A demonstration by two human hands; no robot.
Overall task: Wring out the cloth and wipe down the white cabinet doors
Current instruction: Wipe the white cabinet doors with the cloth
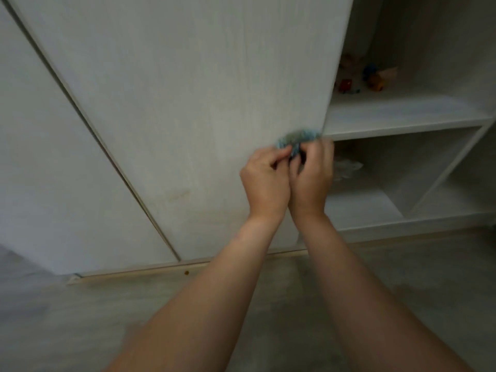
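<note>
Both hands meet in front of the white cabinet door (188,103), low down near its right edge. The left hand (264,181) and the right hand (311,175) have their fingers curled round a small blue cloth (298,139), which is bunched into a wad and pokes out above the knuckles. Held tight between two hands like this, the cloth is most likely being squeezed or gathered into a pad before it goes flat against the door; no water is visible, so I cannot tell how wet it is.

The door is a broad, plain face with faint yellowish marks (174,196) low down, to the left of the hands. A dark seam (80,116) divides it from the next door (32,157) on the left. On the right the door ends at a straight edge, beyond which open shelves (402,116) hold small blurred toys (375,76) and something pale and crumpled (346,167).

There is open room for wide strokes up and to the left. Strokes to the right would slip off the edge towards the shelves, and the floor (107,304) limits reach below.
</note>
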